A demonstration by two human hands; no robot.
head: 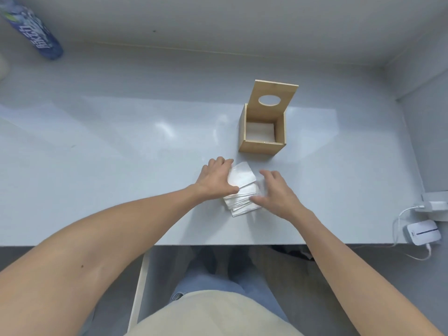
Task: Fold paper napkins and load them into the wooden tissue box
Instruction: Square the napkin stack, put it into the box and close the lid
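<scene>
A stack of white paper napkins [242,197] lies on the white table in front of me. Its top napkin [242,176] is lifted and skewed. My left hand [218,179] grips the left edge of that top napkin. On the stack's right side rests my right hand [276,192], fingers spread over the napkins. Behind them stands the wooden tissue box [263,145], its lid [275,98] with an oval hole tilted up and back. White napkins lie at the box's bottom.
A blue printed package [36,32] lies at the far left corner. A small white device [423,235] with cables sits at the table's right front edge. Walls close the table at the back and right.
</scene>
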